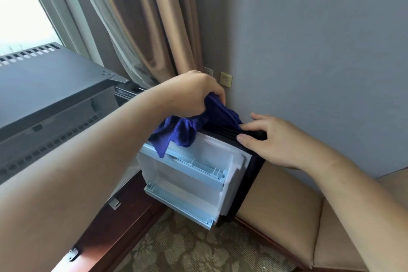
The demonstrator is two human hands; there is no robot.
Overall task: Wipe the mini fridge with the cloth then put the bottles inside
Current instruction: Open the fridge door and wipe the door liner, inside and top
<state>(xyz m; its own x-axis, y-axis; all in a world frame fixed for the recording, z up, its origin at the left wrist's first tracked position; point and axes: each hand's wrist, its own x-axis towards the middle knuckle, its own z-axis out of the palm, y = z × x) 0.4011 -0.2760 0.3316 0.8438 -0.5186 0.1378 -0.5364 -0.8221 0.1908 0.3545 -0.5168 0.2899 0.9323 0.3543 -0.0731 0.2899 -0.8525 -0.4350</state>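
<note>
Blue cloth: bunched on the top edge of the open mini fridge door, draping over its white inner side.
Left hand: fingers curled, gripping the cloth.
Right hand: fingers and thumb pinching the door's top edge.

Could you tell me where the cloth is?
Head view, centre: the cloth drapes over the top of the open door, gripped by the left hand, beside the right hand.

The left hand grips a blue cloth bunched on the top edge of the open fridge door. The right hand holds that same edge just beside the cloth, seemingly touching it.
</note>
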